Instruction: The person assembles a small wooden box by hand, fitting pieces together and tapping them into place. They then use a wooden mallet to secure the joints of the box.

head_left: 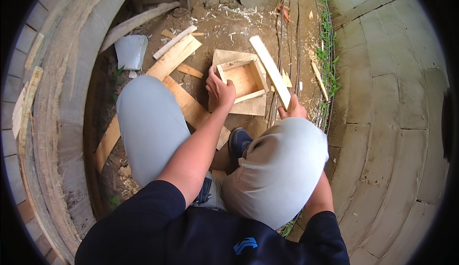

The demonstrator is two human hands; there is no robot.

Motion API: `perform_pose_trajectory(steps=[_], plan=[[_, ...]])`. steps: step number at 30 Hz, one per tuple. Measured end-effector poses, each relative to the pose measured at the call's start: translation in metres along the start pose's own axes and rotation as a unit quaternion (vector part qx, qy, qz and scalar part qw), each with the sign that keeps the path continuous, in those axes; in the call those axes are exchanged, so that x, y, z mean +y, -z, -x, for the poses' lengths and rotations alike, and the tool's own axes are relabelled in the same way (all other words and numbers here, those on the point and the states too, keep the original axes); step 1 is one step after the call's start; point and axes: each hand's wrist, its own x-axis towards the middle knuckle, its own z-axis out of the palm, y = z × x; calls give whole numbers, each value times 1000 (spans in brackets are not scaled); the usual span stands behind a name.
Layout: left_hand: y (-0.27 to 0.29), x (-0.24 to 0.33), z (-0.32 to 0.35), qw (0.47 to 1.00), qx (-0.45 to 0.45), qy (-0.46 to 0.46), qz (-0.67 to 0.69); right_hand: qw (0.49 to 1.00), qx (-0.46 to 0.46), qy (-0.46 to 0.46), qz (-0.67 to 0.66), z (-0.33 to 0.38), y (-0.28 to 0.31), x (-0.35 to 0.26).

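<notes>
A small open-topped wooden box (pixel 252 96) rests at a slight angle on a flat square board (pixel 252 107) between my knees. My left hand (pixel 221 89) grips the box by its left wall, with the thumb over the rim and the fingers outside. To the right of the box, my right hand (pixel 292 108) is closed around the near end of a pale wooden slat (pixel 269 69). The slat slants up and away to the left, its far end beyond the box's right side. My right knee hides part of the right hand and forearm.
Loose planks (pixel 184 100) lie crossed on the dirt left of the box. Beyond them sits a whitish stone block (pixel 131 52). Thin dark cables (pixel 290 35) and weeds (pixel 330 69) border paving (pixel 397 97) on the right. Long timbers (pixel 48 136) line the left.
</notes>
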Motion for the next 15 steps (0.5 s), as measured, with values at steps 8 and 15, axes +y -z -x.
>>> perform_pose_trajectory(steps=[8, 15], plan=[[-17, 4, -1, 995, -52, 51, -70, 992, -60, -88, 68, -3, -3, -4], [-5, 2, -4, 993, -68, 56, -75, 976, 165, 119, -77, -26, 98, -51]])
